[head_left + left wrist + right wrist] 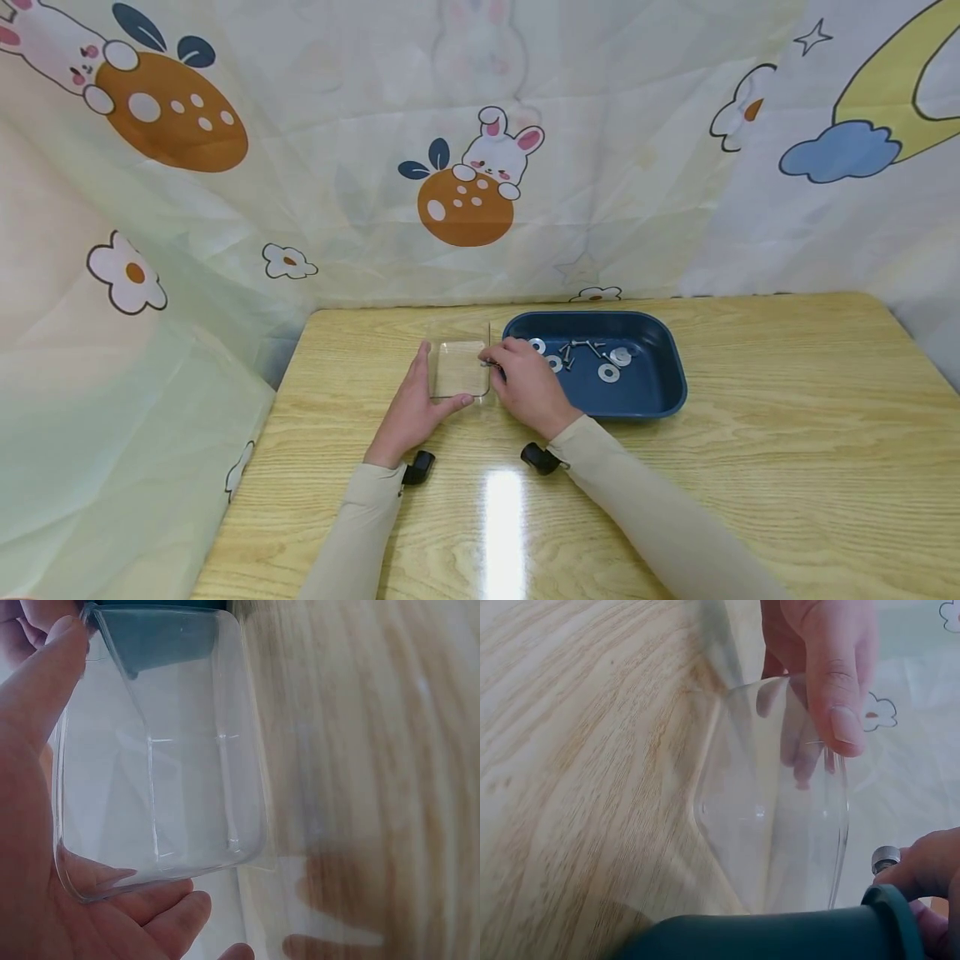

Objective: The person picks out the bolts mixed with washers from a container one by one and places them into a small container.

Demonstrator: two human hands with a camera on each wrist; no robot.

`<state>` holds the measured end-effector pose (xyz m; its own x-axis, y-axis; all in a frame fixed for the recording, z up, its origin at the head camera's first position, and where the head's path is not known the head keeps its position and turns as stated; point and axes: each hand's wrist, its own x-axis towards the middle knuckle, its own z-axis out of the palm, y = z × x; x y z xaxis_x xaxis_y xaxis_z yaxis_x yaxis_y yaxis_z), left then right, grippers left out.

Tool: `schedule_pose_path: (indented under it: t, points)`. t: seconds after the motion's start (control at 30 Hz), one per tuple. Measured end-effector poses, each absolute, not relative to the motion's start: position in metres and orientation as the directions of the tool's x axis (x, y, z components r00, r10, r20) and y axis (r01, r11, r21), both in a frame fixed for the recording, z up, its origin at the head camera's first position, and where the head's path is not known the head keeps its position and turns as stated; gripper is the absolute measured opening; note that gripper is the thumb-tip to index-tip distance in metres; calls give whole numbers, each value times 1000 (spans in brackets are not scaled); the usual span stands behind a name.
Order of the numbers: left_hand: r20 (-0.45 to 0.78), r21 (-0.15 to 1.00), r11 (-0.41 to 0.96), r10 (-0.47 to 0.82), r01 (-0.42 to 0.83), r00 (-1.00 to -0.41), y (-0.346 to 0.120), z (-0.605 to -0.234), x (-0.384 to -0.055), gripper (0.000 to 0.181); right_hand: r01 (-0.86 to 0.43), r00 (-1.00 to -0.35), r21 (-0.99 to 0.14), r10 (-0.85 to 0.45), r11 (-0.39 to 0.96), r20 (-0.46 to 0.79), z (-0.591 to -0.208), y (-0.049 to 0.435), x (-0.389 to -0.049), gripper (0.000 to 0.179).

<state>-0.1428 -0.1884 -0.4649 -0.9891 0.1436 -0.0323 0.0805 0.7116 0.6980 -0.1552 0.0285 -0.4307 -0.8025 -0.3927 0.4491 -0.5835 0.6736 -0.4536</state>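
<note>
A clear plastic box [459, 375] stands on the table, and no contents show in it. My left hand [416, 412] grips it at the left, with the thumb [45, 682] along the near rim and the fingers [176, 919] round the side. At the box's right edge, my right hand [531, 385] pinches a bolt between thumb and fingertips. The bolt's round metal head [886, 859] sticks out in the right wrist view; its shank is hidden by the fingers. Just right of the box is a dark blue tray [651, 390], partly covered by the right hand.
Inside the tray lie several bolts [567, 357] and several flat washers [608, 372]. The wooden table [787, 417] reaches back to a patterned cloth [360, 192] hanging behind and at the left. A bright reflection lies on the near tabletop.
</note>
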Motion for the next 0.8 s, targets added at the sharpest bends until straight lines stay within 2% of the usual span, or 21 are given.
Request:
schedule_pose_path:
  t: [0.43, 0.8]
  points:
    - [-22, 693, 715, 147, 91, -989, -188, -466, -144, 123, -634, -761, -342, -483, 693, 433, -432, 19, -162, 12]
    - [-25, 690, 718, 151, 92, -988, -188, -465, -144, 122, -631, -770, -354, -498, 690, 400, -435, 16, -165, 11]
